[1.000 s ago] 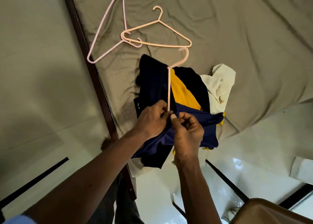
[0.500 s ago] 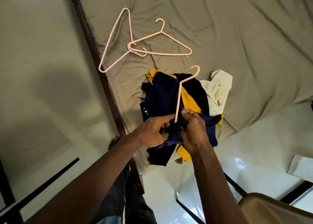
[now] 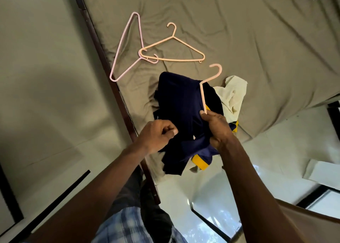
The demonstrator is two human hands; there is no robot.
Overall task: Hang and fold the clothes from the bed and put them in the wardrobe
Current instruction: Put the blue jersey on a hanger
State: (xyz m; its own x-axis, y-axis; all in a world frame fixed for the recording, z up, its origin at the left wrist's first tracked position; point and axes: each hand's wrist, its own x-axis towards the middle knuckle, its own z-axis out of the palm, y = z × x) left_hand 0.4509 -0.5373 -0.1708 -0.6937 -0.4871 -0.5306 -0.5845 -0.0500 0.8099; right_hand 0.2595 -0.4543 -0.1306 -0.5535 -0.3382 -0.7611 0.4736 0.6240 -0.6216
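- The right hand is clamped on one thin, rigid arm of the pink plastic hanger. The arm runs away from the hand, with the hook at the far end.
- The left hand pinches the navy garment.
- The garment is soft and crumpled and hangs between both hands over the near edge of the bed.
- The left hand likely has to spread the cloth towards the hanger.
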